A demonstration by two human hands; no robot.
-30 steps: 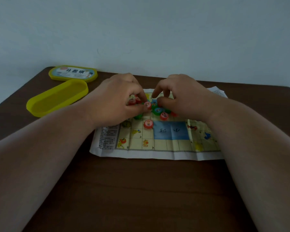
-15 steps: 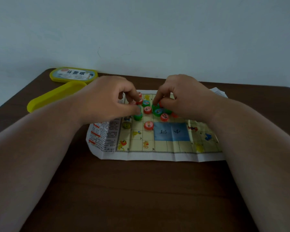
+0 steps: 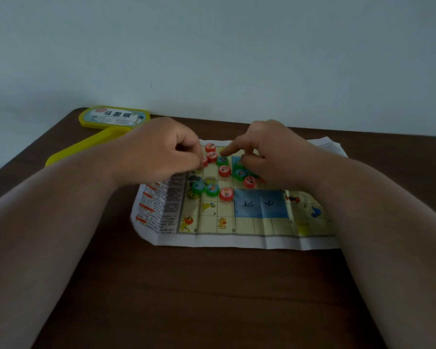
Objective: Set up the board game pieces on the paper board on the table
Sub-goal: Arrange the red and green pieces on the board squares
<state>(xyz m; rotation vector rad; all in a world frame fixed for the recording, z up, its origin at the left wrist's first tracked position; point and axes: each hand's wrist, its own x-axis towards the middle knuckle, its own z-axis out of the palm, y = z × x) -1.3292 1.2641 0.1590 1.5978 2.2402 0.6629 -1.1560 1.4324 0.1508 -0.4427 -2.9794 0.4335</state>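
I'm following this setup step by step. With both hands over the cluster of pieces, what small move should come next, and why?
Probably the left hand should carry the red piece it seems to pinch to a free square on the paper board. Red and green pieces sit bunched at the far side, while the near squares lie bare. The right hand points a finger at a green piece.

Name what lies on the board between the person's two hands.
In the head view, red and green game pieces lie on the paper board between the left hand and the right hand.

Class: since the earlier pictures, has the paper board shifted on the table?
Cannot tell: the paper board appears nearer the yellow tray, but the head camera moved too.
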